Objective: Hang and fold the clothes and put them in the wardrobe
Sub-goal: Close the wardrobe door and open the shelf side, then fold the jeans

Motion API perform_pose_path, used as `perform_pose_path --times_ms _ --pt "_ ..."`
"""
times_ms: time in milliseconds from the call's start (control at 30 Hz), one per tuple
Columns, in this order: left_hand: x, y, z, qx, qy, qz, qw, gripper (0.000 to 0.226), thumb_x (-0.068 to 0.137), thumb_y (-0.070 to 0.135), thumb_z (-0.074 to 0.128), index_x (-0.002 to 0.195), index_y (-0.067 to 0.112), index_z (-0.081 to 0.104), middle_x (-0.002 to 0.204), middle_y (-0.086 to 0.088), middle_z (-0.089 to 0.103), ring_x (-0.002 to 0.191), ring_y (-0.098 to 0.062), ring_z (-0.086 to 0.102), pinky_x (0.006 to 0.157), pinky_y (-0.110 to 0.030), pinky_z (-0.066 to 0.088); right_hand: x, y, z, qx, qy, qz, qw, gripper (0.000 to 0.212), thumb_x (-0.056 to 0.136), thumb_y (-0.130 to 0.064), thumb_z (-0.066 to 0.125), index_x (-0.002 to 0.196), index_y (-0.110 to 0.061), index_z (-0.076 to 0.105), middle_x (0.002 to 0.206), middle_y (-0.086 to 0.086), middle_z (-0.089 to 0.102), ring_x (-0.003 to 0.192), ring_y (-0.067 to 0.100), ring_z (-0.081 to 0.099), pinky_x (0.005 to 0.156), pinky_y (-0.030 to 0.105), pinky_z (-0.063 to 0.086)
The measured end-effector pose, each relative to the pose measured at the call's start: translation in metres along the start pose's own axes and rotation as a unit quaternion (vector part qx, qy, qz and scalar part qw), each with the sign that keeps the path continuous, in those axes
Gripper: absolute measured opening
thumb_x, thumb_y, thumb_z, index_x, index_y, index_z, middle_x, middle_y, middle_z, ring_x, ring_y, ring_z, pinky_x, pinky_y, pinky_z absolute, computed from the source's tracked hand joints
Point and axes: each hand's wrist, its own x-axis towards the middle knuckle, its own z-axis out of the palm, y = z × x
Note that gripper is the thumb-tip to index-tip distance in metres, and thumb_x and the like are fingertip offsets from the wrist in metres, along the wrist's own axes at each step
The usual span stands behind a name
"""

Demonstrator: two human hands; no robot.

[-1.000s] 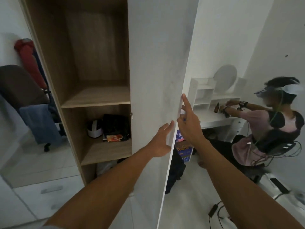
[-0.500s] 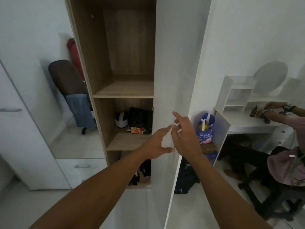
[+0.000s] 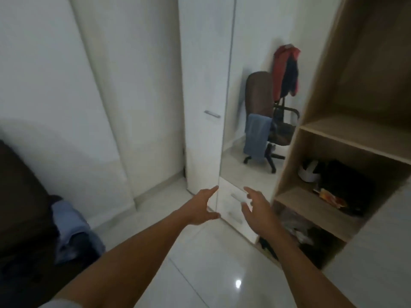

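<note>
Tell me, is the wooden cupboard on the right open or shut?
Open. Its wooden shelves show inside the wardrobe, and a black thing sits in plain sight on one.

Left arm: bare, reaching forward from the near left toward the centre.
Left hand [image 3: 201, 207]: open, fingers straight and pointing far, thumb spread to the right, holding nothing.
Right arm: bare, reaching forward from the near right.
Right hand [image 3: 259, 211]: open, fingers spread and slightly bent, empty.
Spacing: hands near each other, apart, palms turned inward.
</note>
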Motion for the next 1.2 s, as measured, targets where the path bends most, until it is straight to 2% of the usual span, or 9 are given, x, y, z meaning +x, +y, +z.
perform_pose_path --times_ms 267,433,567,667,733,867,1000,1100,1200 --pt "-0.152 -0.208 -0.096 -0.05 0.108 -0.182 0.976 0.099 0.088 0.044 0.071 0.159 0.024 0.006 0.165 -0.002 0.014 0.15 -0.019 0.02 0.117 -0.025 0.018 0.03 -0.151 0.2 -0.036 -0.169 -0.132 0.976 0.054 0.1 -0.026 0.052 0.151 -0.02 0.034 0.144 0.004 0.045 0.13 0.015 0.049 0.099 0.016 0.032" --pt "-0.238 -0.304 -0.134 -0.099 0.157 -0.267 0.946 0.103 0.086 0.037 0.075 0.159 0.019 0.005 0.164 -0.004 0.015 0.15 -0.022 0.019 0.121 -0.032 0.021 0.033 -0.234 0.305 -0.045 -0.247 -0.178 0.952 0.055 0.1 -0.031 0.05 0.152 -0.025 0.032 0.145 0.001 0.043 0.134 0.013 0.045 0.108 0.025 0.037" --pt "-0.289 -0.36 -0.157 -0.126 0.202 -0.308 0.921 0.098 0.079 0.047 0.08 0.155 0.032 0.021 0.15 0.012 0.032 0.143 -0.017 0.032 0.118 -0.039 0.031 0.041 -0.28 0.371 -0.062 -0.302 -0.208 0.929 0.056 0.101 -0.033 0.048 0.153 -0.024 0.029 0.151 0.001 0.039 0.137 0.015 0.042 0.112 0.028 0.033" --pt "-0.315 -0.384 -0.165 -0.139 0.22 -0.316 0.912 0.072 0.085 0.024 0.078 0.142 0.023 0.035 0.134 0.02 0.039 0.13 -0.007 0.04 0.107 -0.016 0.03 0.052 -0.309 0.411 -0.076 -0.335 -0.226 0.912 0.057 0.102 -0.032 0.048 0.154 -0.022 0.028 0.154 0.001 0.037 0.14 0.016 0.039 0.113 0.029 0.031" --pt "-0.329 -0.4 -0.172 -0.147 0.221 -0.345 0.9 0.087 0.087 0.026 0.076 0.155 0.015 0.022 0.145 0.014 0.031 0.14 -0.013 0.033 0.107 -0.013 0.025 0.061 -0.326 0.435 -0.075 -0.362 -0.232 0.9 0.057 0.101 -0.029 0.049 0.154 -0.022 0.029 0.155 0.002 0.037 0.139 0.02 0.04 0.113 0.033 0.033" --pt "-0.335 -0.436 -0.175 -0.172 0.233 -0.421 0.86 0.105 0.086 0.049 0.073 0.16 0.02 0.005 0.165 -0.001 0.013 0.15 -0.022 0.02 0.119 -0.034 0.025 0.093 -0.354 0.485 -0.084 -0.394 -0.253 0.88 0.055 0.098 -0.026 0.052 0.151 -0.023 0.034 0.148 0.004 0.043 0.132 0.026 0.047 0.106 0.035 0.041" --pt "-0.316 -0.47 -0.177 -0.193 0.236 -0.461 0.833 0.101 0.087 0.05 0.071 0.16 0.026 0.006 0.167 0.001 0.01 0.151 -0.024 0.018 0.119 -0.04 0.028 0.128 -0.37 0.546 -0.044 -0.395 -0.346 0.85 0.063 0.101 -0.054 0.036 0.154 -0.021 0.027 0.158 0.001 0.033 0.143 0.018 0.037 0.105 0.035 0.04" --pt "-0.29 -0.502 -0.173 -0.232 0.25 -0.497 0.798 0.098 0.087 0.051 0.07 0.16 0.03 0.008 0.164 0.0 0.021 0.148 -0.024 0.027 0.117 -0.04 0.033 0.166 -0.373 0.598 -0.068 -0.441 -0.354 0.822 0.053 0.103 -0.026 0.047 0.152 -0.022 0.027 0.156 0.005 0.036 0.141 0.021 0.039 0.11 0.025 0.03" --pt "-0.257 -0.525 -0.17 -0.272 0.275 -0.531 0.754 0.09 0.09 0.043 0.069 0.159 0.024 0.015 0.157 -0.003 0.035 0.142 -0.023 0.038 0.108 -0.029 0.037 0.206 -0.376 0.637 -0.095 -0.495 -0.343 0.792 0.052 0.101 -0.021 0.05 0.15 -0.015 0.035 0.151 0.01 0.041 0.137 0.027 0.043 0.113 0.028 0.028"
